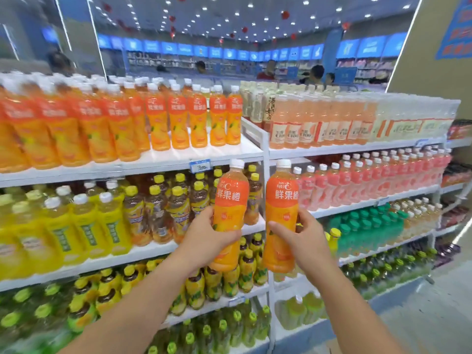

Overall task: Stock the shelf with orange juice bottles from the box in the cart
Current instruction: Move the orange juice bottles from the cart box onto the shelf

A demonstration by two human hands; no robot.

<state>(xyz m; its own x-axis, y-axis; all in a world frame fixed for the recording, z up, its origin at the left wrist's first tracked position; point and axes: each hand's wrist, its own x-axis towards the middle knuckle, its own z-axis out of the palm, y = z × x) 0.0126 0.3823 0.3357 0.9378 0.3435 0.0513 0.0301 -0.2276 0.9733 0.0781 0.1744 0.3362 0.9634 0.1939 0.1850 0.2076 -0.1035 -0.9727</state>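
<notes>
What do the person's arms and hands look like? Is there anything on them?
Both arms are bare from the bottom edge of the picture up to the hands, with no sleeves in view. The left hand and the right hand wear no gloves. No watch, bracelet or ring shows on either one.

The scene is bright and evenly lit. Light comes from many small white ceiling spots (250, 11), which show as hard points, and from blue lit panels (178, 48) along the far wall. Shadows are weak; only the lower shelves look a little darker. The white top shelf (163, 159) is almost overexposed. The wide lens bends straight lines strongly near the edges. The orange bottles at left (38, 129) are smeared by blur, and the far background is soft. The centre is sharpest.
</notes>
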